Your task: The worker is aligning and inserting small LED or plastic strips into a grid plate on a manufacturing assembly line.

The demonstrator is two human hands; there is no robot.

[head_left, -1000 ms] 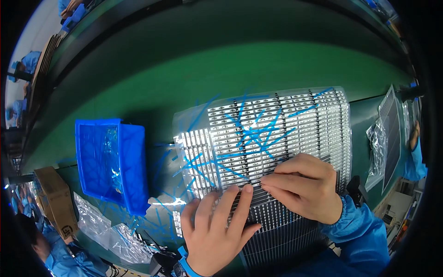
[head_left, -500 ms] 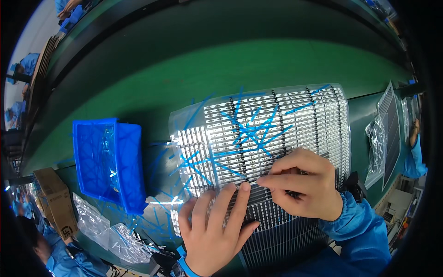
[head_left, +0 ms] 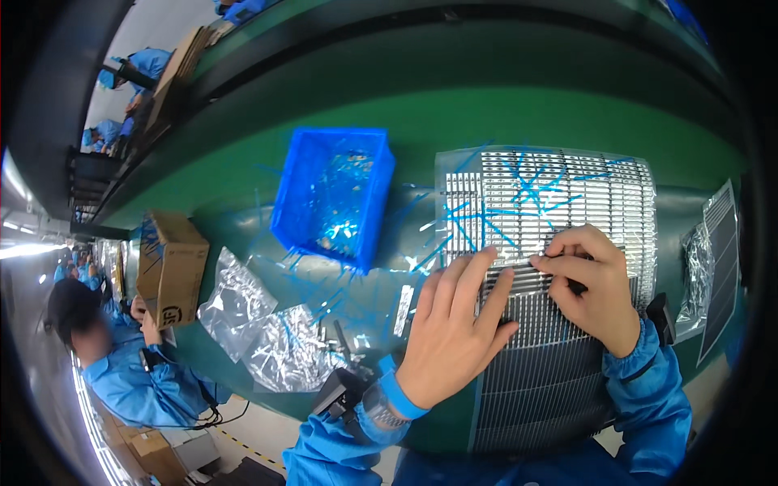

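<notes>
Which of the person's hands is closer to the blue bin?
Left. The left hand is below and right of the blue bin; the right hand is farther right.

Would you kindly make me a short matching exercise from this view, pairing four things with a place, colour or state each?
Column one:
1. Blue bin
2. Cardboard box
3. Left hand
4. Right hand

Column two:
A. Fingers extended, with a blue band at the wrist
B. Brown, at the left side of the view
C. Open-topped, with shiny bits inside
D. Fingers curled over the sheet of small white pieces

Right pairs: 1-C, 2-B, 3-A, 4-D
</notes>
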